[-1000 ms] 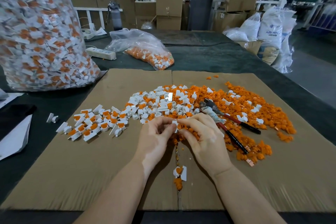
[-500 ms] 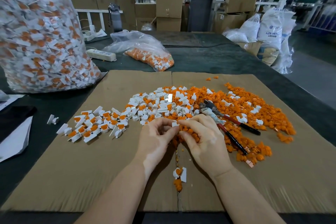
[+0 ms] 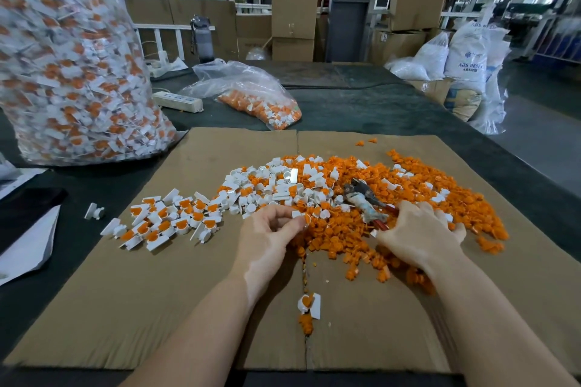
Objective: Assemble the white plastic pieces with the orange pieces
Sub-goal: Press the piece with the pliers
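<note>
Head view: left hand [image 3: 270, 229] pinches a small white piece [image 3: 297, 214] at its fingertips, at the near edge of the mixed pile. Right hand [image 3: 418, 236] lies spread over the orange pieces [image 3: 408, 185]; whether it holds one, cannot tell. Loose white pieces [image 3: 267, 182] heaped on cardboard sheet [image 3: 188, 292] over the worktop [image 3: 361, 104]; finished pairs [image 3: 163, 220] to the left. Parts look light, rigid, smooth moulded plastic; likely best pinched by the flat tab. Pliers [image 3: 367, 201] rest in the pile.
</note>
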